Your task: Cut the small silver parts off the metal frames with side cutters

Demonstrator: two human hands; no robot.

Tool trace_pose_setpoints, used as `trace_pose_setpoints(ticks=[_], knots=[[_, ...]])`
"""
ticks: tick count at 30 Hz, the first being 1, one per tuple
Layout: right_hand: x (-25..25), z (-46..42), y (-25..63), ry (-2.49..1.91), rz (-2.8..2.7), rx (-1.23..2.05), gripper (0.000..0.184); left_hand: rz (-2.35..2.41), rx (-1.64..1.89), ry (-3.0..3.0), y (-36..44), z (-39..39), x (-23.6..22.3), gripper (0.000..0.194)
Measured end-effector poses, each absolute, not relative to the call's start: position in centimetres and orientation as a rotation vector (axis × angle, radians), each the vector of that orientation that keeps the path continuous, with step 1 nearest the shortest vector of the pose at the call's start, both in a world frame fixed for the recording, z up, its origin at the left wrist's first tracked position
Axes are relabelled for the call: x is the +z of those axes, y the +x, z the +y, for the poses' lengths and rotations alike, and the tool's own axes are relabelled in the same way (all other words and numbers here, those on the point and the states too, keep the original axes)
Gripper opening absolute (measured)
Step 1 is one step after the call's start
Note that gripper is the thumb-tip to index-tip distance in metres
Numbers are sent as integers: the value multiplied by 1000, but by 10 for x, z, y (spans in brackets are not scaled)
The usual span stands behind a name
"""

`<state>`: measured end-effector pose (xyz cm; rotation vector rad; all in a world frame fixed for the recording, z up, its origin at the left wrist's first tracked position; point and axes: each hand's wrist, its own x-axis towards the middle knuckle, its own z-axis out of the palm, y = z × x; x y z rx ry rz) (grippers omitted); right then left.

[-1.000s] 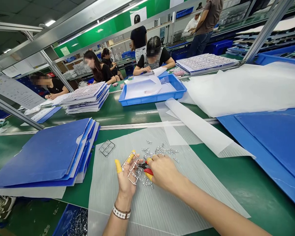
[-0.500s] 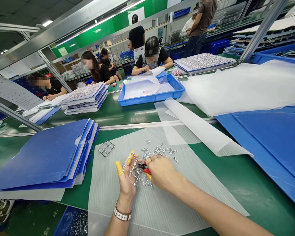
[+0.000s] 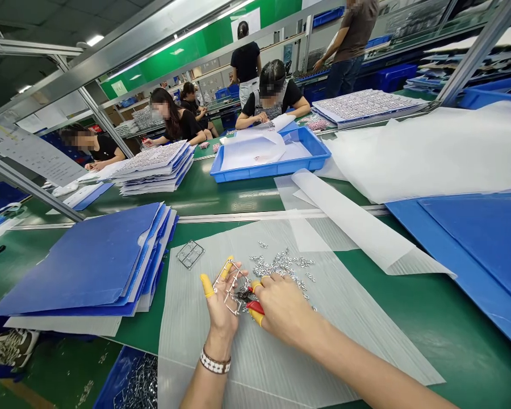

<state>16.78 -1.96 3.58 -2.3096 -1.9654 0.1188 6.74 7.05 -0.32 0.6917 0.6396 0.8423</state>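
My left hand (image 3: 222, 304), with yellow finger cots on the thumb and a finger, holds a silvery sprue frame (image 3: 229, 291) tilted across the palm. Red-handled cutting nippers (image 3: 254, 307) are gripped in my right hand (image 3: 283, 304), which also wears yellow finger cots. Their dark jaws reach to the right side of the frame. Small shiny chrome-like pieces (image 3: 276, 264) lie scattered beyond and around my hands on a translucent white sheet (image 3: 340, 352). Another sprue frame (image 3: 190, 254) rests flat on that sheet, to the upper left.
Blue folder-like boards (image 3: 89, 255) are stacked at left, and more blue boards (image 3: 485, 244) lie at right. A blue tray (image 3: 272, 167) stands beyond the metal rail. Below the table's left edge sits a bin of metallic pieces (image 3: 138, 380). Several people work opposite.
The nippers' handles now look spread wider, with the jaws still at the frame. My head view has shifted slightly left. A standing person in the background has moved an arm outward.
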Motion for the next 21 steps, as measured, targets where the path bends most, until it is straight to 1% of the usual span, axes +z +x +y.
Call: trace_pose_setpoints(ticks=[4,8,14,18,21], knots=[[37,-17,165,-2314,-1969,147,24,650,862,691,68,68,-2,67],[37,-16,164,-2321,-1971,129,24,669,878,708,69,68,-3,69],[36,-15,163,-2273,-2045,116,12,682,897,763,69,69,-7,70],[40,-19,171,-2285,-2007,158,14,673,918,781,62,74,-5,70],[37,-27,186,-2305,-1904,215,22,682,929,806,38,81,-1,72]])
